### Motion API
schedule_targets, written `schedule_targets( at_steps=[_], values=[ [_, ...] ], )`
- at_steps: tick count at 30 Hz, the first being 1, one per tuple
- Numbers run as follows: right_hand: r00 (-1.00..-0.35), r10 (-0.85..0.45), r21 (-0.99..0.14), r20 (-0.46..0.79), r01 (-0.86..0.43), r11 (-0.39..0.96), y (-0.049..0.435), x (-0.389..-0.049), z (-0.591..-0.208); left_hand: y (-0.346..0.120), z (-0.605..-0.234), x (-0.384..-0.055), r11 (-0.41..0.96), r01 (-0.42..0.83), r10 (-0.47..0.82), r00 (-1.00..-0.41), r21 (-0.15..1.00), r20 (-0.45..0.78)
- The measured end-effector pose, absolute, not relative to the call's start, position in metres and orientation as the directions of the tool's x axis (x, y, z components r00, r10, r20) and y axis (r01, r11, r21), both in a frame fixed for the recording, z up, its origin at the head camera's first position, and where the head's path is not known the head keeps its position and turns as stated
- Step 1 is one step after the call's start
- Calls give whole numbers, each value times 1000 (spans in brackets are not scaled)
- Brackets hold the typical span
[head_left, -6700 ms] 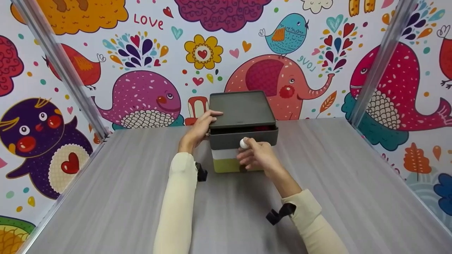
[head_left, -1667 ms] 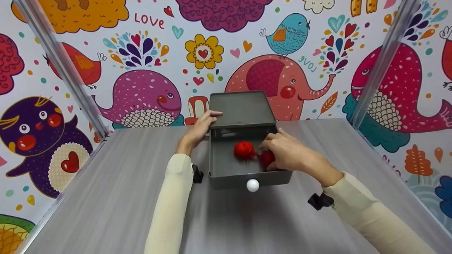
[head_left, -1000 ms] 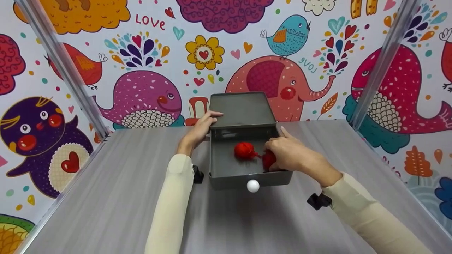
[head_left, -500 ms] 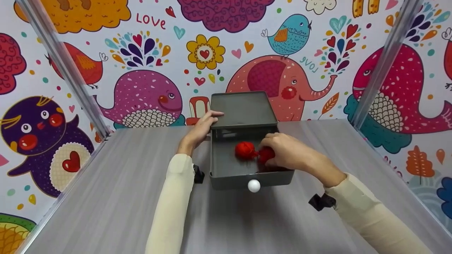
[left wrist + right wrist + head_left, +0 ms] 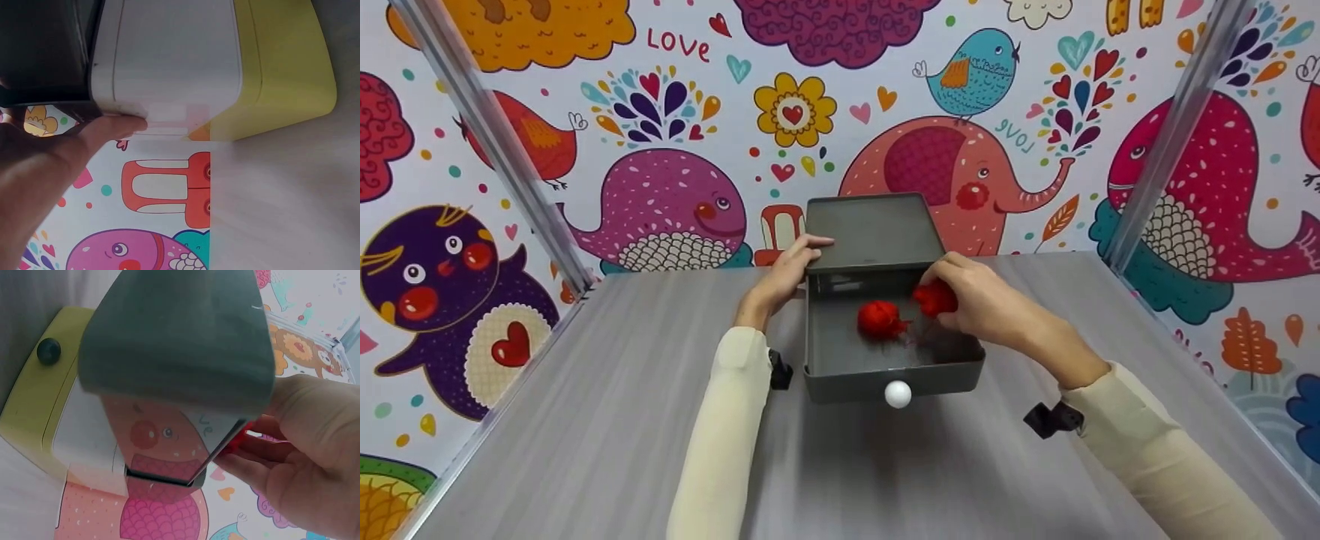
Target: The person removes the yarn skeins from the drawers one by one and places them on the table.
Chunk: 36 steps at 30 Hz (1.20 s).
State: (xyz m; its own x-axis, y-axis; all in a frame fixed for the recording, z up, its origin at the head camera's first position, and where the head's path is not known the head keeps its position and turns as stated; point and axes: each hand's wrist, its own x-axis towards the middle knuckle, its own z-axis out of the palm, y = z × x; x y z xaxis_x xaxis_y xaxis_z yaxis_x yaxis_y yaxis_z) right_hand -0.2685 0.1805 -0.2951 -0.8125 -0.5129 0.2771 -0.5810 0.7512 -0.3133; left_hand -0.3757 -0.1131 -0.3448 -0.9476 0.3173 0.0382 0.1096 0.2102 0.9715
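Observation:
In the head view, a stacked drawer box has a dark grey top (image 5: 877, 232). Its grey top drawer (image 5: 847, 386), with a white knob (image 5: 898, 394), is pulled well out. My right hand (image 5: 986, 304) pinches a red, round bundle (image 5: 937, 298) above the drawer's right side. A second red bundle (image 5: 878, 321) with a gathered end lies on the drawer floor. My left hand (image 5: 781, 277) grips the box's upper left side, fingers over the top. In the left wrist view its thumb (image 5: 115, 125) presses the white tier (image 5: 174, 56). The right wrist view mostly hides the held bundle (image 5: 235, 441).
Below the white tier sits a yellow-green bottom tier (image 5: 34, 394) with a dark knob (image 5: 49, 351). The box stands on a grey wood-grain table (image 5: 660, 390). Cartoon-printed walls (image 5: 660, 202) and metal posts (image 5: 487, 142) enclose the table.
My right hand was at the white knob with the drawer nearly closed; the drawer then came out. The right hand has since lifted one red bundle off the drawer floor. The left hand stays put.

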Motion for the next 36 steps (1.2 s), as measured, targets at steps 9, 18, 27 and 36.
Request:
schedule_targets(
  at_steps=[9,18,27,36],
  values=[
    [-801,-439,-373,408,-585,720,192,-284,-302,-113,-346,-376,190,97,330,-943,977,30],
    [-769,-324,-395,551,-583,710,209,-301,-317,-112,-345,-375,192,87,323,-946,977,21],
    [-836,-224,-472,501,-481,739,225,-319,-332,-113,-344,-375,209,107,317,-948,972,36],
    [-912,-104,-563,397,-331,758,248,-345,-357,-112,-344,-375,220,101,307,-951,970,30]
  ],
)
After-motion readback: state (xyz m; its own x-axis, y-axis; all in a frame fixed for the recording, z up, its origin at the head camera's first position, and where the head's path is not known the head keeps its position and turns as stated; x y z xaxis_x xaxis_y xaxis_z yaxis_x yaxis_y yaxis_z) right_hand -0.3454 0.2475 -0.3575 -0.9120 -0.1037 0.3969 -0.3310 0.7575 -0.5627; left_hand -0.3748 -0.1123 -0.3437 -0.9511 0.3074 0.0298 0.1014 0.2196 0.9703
